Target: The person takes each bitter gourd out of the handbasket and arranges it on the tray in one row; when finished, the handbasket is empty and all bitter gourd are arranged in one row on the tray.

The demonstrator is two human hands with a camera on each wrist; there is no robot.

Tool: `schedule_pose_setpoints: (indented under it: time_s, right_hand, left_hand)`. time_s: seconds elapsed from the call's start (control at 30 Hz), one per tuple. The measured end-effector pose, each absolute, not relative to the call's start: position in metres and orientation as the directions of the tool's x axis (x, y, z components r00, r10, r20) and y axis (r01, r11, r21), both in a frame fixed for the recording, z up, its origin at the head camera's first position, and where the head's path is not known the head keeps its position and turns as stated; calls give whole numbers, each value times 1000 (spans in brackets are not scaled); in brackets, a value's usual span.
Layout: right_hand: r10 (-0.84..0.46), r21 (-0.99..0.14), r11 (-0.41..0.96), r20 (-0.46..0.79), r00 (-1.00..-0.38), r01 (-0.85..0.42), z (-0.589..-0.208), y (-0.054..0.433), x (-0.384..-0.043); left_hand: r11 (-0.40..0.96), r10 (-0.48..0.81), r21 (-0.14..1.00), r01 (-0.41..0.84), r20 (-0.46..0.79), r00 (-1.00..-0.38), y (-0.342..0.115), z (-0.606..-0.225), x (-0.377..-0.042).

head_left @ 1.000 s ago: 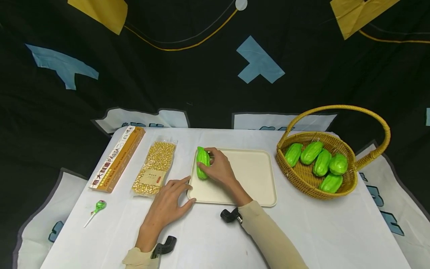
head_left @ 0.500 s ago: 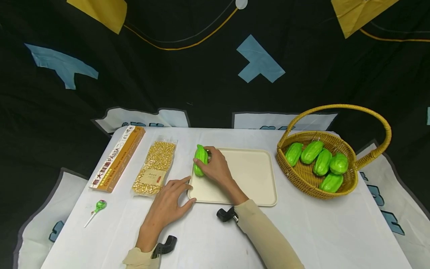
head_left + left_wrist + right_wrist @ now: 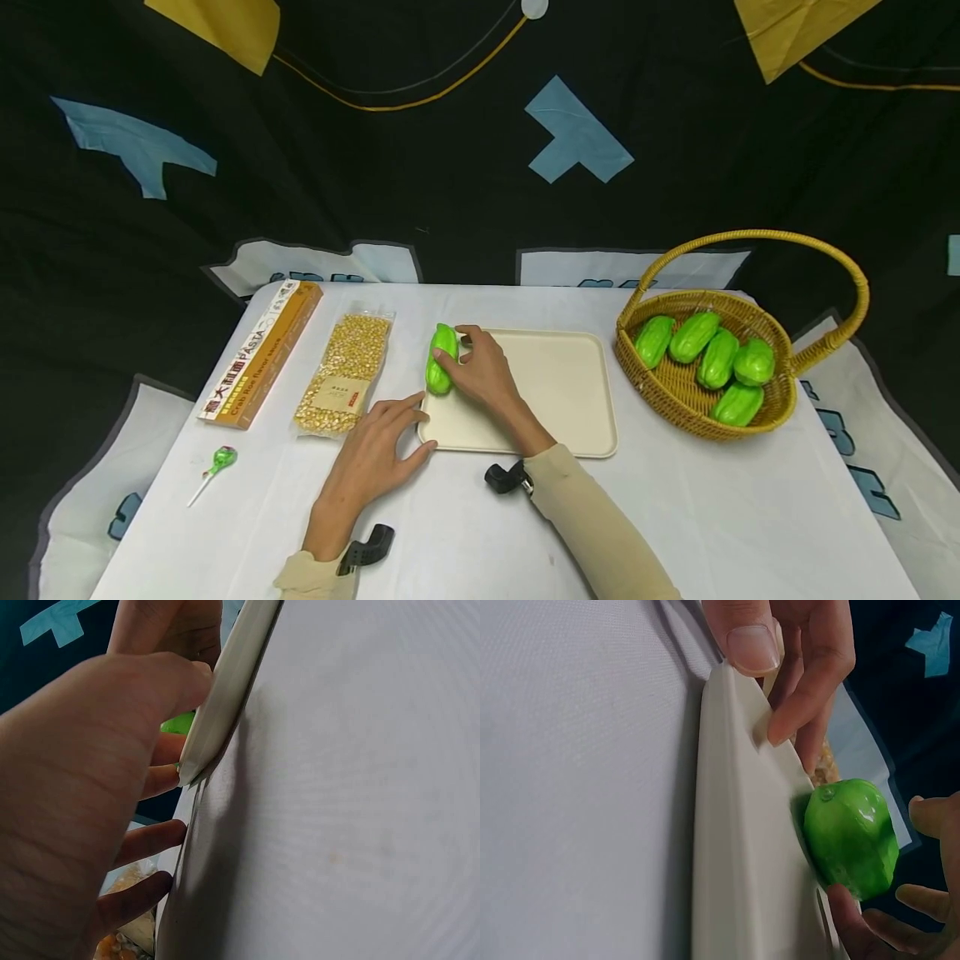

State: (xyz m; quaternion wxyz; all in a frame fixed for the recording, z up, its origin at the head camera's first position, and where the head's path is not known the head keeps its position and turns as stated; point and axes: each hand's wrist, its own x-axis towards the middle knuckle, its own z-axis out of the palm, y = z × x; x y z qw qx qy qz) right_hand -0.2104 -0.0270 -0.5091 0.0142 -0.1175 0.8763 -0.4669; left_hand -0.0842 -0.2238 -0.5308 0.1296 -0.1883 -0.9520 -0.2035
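Observation:
A glossy green ridged oblong fruit lies lengthwise along the left end of a cream rectangular tray. Around it, on its right side, is my right hand; in the right wrist view the thumb stands apart from the green fruit, and one fingertip is at its lower side. My left hand rests at the tray's near left corner, thumb by the front edge and relaxed fingers along the left edge. In the left wrist view, the left hand hides most of the fruit.
To the right stands a wicker basket with a tall handle, holding several similar green fruits. Left of the tray lie a clear bag of corn kernels, a pasta box and a lollipop. A black curtain hangs behind the table.
The green fruit has shifted slightly left, to the tray's left end. My right hand moved left with it, then its thumb came away from the fruit. The left hand has stayed in place.

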Motion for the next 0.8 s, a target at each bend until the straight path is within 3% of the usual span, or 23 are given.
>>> schedule_pose_setpoints:
  time_s: [0.8]
  right_hand:
    - [-175,-834,513,128,-976,-202,-484,32,-203]
  left_hand:
    - [822,314,367,437,347,-883,-222,-530,-83]
